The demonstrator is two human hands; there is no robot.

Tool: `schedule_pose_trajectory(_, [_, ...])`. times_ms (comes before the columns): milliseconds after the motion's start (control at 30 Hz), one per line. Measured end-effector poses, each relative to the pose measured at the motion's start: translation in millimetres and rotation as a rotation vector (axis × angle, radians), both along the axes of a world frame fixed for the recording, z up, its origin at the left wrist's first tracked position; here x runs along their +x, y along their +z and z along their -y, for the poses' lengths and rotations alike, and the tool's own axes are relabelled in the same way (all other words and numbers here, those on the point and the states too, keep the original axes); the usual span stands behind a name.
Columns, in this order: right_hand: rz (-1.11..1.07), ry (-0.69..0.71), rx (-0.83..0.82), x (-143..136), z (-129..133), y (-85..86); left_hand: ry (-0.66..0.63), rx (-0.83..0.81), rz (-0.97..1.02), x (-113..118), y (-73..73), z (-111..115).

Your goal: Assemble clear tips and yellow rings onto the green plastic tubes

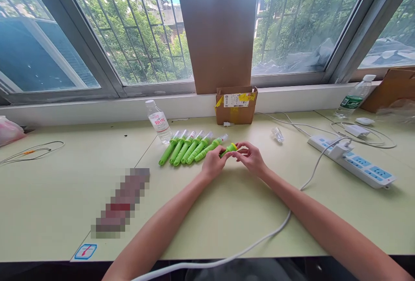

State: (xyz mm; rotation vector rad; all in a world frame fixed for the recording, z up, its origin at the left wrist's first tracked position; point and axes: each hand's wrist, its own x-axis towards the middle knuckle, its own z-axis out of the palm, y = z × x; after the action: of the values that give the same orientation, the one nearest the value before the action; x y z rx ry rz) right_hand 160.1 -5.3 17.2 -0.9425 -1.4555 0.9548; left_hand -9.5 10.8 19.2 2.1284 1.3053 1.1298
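My left hand point(214, 162) and my right hand point(250, 157) meet over the middle of the table. Between their closed fingertips is a green plastic tube piece point(231, 147) with a yellowish rim; the fingers hide much of it. Just left of my hands lies a row of several green plastic tubes point(186, 150) with clear tips, side by side and slanting. The rightmost tube point(207, 149) reaches close to my left hand. A clear plastic cap point(277, 135) lies to the right, apart from my hands. Another small clear piece point(228, 124) rests by the cardboard box.
A small cardboard box point(236, 107) stands at the back, near a water bottle point(159, 122). On the right are a power strip point(353, 162), a charger point(356, 131) and another bottle point(355, 97). A white cable point(272, 232) crosses beneath my right forearm. Blurred squares cover something at left.
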Motion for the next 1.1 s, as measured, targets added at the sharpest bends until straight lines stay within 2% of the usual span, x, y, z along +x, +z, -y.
schedule_pose_trajectory(167, [0.020,0.005,-0.055,2,-4,-4.1,-0.103,-0.293,0.199,2,8.8,2])
schedule_pose_trajectory(367, [0.001,0.018,-0.070,2,-3,-2.4,-0.138,-0.437,0.290,3,10.3,4])
schedule_pose_trajectory(567, [-0.019,0.019,-0.055,1,-2,0.2,-0.184,-0.504,0.369,5,10.9,5])
schedule_pose_trajectory(833, [0.011,0.007,-0.055,4,-7,-5.3,-0.232,-0.666,0.511,7,11.1,7])
schedule_pose_trajectory(1100, [0.016,0.004,-0.021,1,-4,-7.3,-0.347,-0.729,0.458,1,15.0,7])
